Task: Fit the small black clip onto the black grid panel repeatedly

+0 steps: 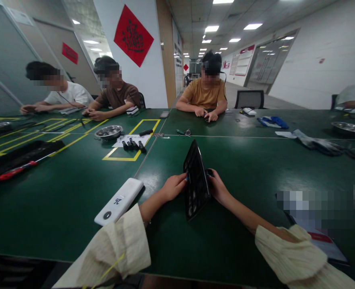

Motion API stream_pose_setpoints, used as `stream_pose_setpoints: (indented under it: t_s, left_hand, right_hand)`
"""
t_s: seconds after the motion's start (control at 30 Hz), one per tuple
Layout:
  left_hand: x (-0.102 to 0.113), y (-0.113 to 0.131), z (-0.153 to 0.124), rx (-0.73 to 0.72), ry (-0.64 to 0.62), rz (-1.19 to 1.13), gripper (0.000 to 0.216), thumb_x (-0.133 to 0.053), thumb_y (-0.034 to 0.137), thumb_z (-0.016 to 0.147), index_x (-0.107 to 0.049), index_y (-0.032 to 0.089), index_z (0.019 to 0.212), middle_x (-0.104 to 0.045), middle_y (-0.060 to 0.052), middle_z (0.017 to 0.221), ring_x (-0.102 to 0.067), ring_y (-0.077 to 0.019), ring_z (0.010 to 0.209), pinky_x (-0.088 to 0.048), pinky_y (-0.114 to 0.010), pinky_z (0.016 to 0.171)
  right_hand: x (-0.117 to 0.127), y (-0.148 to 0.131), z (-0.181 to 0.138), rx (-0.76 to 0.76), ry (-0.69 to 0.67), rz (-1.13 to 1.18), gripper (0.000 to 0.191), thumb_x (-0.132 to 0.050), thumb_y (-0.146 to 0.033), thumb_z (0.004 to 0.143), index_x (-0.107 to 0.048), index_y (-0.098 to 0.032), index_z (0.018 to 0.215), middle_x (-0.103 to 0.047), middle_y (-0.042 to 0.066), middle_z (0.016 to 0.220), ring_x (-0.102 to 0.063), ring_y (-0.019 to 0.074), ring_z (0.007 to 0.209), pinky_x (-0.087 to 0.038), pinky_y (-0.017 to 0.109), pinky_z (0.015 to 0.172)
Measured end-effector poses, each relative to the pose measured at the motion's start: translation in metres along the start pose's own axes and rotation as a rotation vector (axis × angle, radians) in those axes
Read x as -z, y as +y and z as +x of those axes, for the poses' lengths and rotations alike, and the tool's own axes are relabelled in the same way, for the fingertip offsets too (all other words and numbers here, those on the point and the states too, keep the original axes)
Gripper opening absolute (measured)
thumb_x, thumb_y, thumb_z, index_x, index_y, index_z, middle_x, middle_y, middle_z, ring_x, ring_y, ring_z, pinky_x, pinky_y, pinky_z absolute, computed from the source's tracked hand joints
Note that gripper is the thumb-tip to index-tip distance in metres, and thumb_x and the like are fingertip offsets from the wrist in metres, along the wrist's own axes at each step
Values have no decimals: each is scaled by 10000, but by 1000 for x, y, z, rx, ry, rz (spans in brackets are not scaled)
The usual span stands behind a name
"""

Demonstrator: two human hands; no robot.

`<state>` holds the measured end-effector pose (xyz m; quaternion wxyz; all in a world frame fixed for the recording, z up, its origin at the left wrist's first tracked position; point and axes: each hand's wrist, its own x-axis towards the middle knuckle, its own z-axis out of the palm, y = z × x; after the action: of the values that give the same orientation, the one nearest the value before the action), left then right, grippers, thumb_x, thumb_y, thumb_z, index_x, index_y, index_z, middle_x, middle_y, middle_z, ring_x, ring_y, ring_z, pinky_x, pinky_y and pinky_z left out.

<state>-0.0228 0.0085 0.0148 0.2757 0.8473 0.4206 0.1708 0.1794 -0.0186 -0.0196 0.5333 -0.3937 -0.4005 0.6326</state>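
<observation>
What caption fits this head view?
Left hand and right hand hold a black keyboard tilted over a green table.

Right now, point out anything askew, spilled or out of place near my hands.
The black keyboard stands up on its edge, tilted, instead of lying flat on the green table. It is held between the left hand and the right hand. Nothing looks spilled or broken.

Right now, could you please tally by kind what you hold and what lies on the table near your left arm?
black keyboard, held by left hand and right hand: 1
white power bank: 1
red-handled screwdriver: 1
long black case: 1
Total: 4
</observation>
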Motion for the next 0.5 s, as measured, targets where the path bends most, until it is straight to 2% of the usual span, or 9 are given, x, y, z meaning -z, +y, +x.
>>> stream_pose_setpoints:
  t_s: [0.17, 0.37, 0.5]
  left_hand:
    - [-1, 1, 1, 34, 27, -11, 420, -181, 399, 913, -521, 175, 811, -533, -2, 589, -522, -152, 594, -386, -245, 600]
    - [2, 0, 0, -14, -15, -17, 313, -259, 365, 885, -506, 181, 831, -536, 0, 591, -532, -161, 616, -385, -245, 620]
    - [1, 1, 0, 15, 11, 6, 387, -197, 392, 908, -506, 178, 816, -528, -3, 589, -529, -158, 606, -375, -244, 603]
  right_hand:
    - [4, 4, 2, 13, -25, -9, 364, -577, -444, 745, -440, -291, 1046, -572, 1, 909, -577, 178, 774, -445, 268, 525]
    - [6, 6, 2, 32, -47, -2, 330, -554, -414, 779, -446, -281, 1061, -563, 3, 920, -575, 170, 787, -452, 267, 550]
    - [7, 6, 3, 27, -63, 3, 343, -546, -421, 788, -432, -289, 1083, -565, 4, 929, -579, 177, 791, -455, 276, 543]
